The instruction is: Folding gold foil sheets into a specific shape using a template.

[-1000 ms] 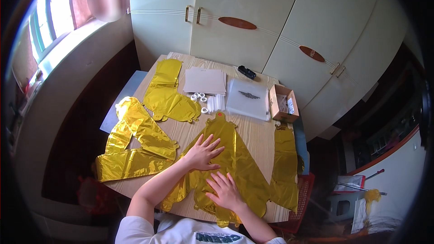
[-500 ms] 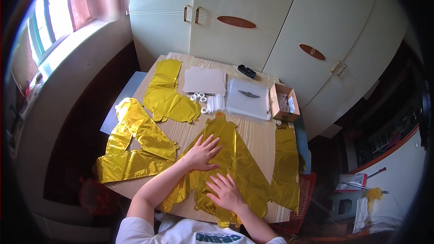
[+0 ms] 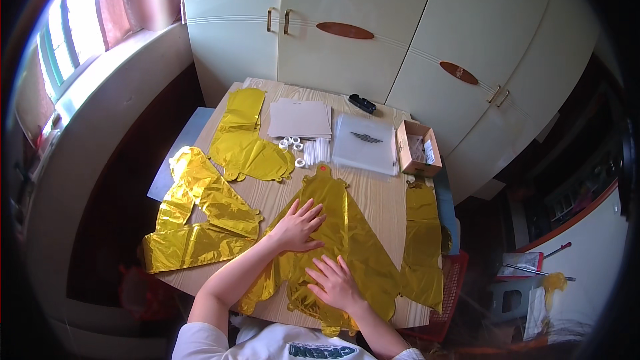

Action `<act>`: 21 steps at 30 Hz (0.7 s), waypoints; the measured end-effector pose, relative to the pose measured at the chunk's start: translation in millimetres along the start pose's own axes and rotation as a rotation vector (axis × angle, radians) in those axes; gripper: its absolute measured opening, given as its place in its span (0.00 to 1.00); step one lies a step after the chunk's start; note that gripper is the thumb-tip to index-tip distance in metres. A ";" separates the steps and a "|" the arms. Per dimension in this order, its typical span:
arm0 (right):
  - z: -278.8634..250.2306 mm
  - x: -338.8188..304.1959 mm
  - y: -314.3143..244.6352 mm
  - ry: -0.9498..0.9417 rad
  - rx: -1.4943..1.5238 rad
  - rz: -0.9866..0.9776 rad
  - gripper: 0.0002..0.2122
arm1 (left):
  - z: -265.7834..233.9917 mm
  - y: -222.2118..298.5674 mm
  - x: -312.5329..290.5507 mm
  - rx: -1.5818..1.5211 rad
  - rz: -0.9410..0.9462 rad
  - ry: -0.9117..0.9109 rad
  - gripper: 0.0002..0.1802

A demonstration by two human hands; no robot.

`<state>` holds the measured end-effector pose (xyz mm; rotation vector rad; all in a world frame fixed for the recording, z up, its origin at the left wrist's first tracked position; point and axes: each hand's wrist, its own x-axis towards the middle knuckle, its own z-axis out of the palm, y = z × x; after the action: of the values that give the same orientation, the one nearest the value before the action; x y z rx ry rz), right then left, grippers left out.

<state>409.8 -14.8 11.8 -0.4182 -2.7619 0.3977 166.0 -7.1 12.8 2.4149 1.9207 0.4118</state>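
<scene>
A flat, uninflated gold foil balloon (image 3: 365, 248) lies at the front middle of the wooden table, its narrow tabbed end with a red dot pointing away from me. My left hand (image 3: 297, 228) rests palm down on its left part, fingers spread. Nearer to me, my right hand (image 3: 335, 284) is on the same foil with its fingers stretched out. Neither hand grips anything. To the left lies a crumpled gold foil balloon (image 3: 200, 245), with another gold foil balloon (image 3: 248, 155) behind it. A long gold foil balloon (image 3: 423, 243) lies along the right edge.
Toward the back sit grey-brown cards (image 3: 299, 118), white ribbon rolls (image 3: 298, 147), a bundle of white straws (image 3: 317, 151), a stack of clear plastic sleeves (image 3: 363, 153), an open cardboard box (image 3: 419, 150) and a black tool (image 3: 362, 103). Cream cupboards (image 3: 353, 0) stand behind the table.
Both hands stay on the middle balloon in nearly the same pose. The view has shifted very slightly; nothing on the table has visibly moved.
</scene>
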 end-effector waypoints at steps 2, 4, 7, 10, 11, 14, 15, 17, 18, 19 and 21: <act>-0.3 0.1 0.0 -0.003 0.001 0.000 0.20 | 0.0 0.0 -0.3 0.003 -0.002 -0.004 0.45; 0.2 -0.1 0.5 -0.008 0.005 0.001 0.20 | 0.3 0.2 0.0 0.005 0.001 -0.004 0.45; 0.4 -0.1 0.8 -0.008 0.009 0.001 0.20 | 0.2 0.5 0.1 0.002 -0.005 -0.008 0.45; 0.0 -0.3 0.8 -0.010 0.011 0.003 0.20 | 0.7 0.4 1.0 0.004 -0.002 -0.012 0.45; -0.3 -0.5 0.8 -0.011 0.012 0.004 0.20 | 0.2 0.8 1.4 0.003 -0.001 -0.014 0.45; -1.7 0.5 0.1 -0.010 0.010 0.001 0.20 | -2.5 0.7 0.2 -0.005 -0.004 -0.014 0.45; -1.8 0.6 0.3 -0.010 0.008 0.003 0.20 | -1.5 0.4 0.2 -0.012 -0.003 -0.014 0.45; -1.9 0.7 0.5 -0.009 0.003 0.006 0.20 | 0.4 -0.9 0.3 -0.016 -0.001 -0.016 0.45; -1.7 0.4 0.7 -0.008 0.002 0.004 0.20 | 1.6 -1.5 0.6 -0.015 0.000 -0.016 0.45; -1.3 0.2 1.1 -0.007 0.002 0.003 0.20 | 2.2 -1.7 0.6 -0.013 0.001 -0.016 0.46; -0.8 -0.2 1.5 -0.009 0.003 0.002 0.20 | 2.4 -1.3 0.2 -0.004 0.002 -0.019 0.46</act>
<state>410.6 -13.3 12.0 -0.4201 -2.7697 0.4050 165.3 -6.2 10.3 2.4097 1.9082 0.3910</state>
